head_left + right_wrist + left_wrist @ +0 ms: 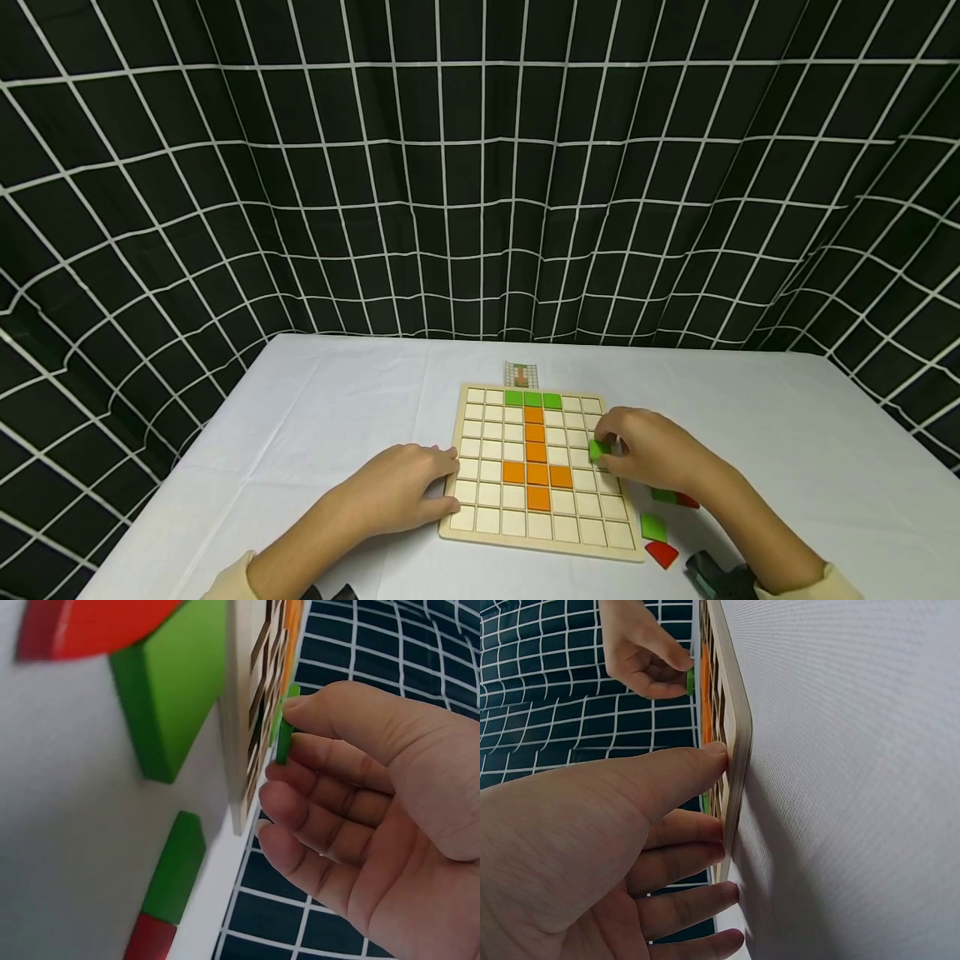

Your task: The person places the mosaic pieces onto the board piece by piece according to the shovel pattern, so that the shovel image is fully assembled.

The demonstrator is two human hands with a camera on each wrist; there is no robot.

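Note:
A wooden grid board (506, 542) lies on the table with square tiles set in its cells. Three green tiles (532, 399) form a row near its far edge, and several orange tiles (537, 474) make a column with a short crossbar. Between thumb and fingers my right hand (652, 450) pinches a green square tile (285, 731), held over the right side of the board. My left hand (397, 492) rests at the board's left edge with fingers extended; its thumb (682, 769) touches the rim.
Right of the board lie loose green squares (653, 527) and red rounded pieces (662, 554), some partly under my right forearm. A small pattern card (521, 374) stands beyond the far edge. A white cloth (337, 392) covers the table, with a black gridded curtain (480, 167) behind.

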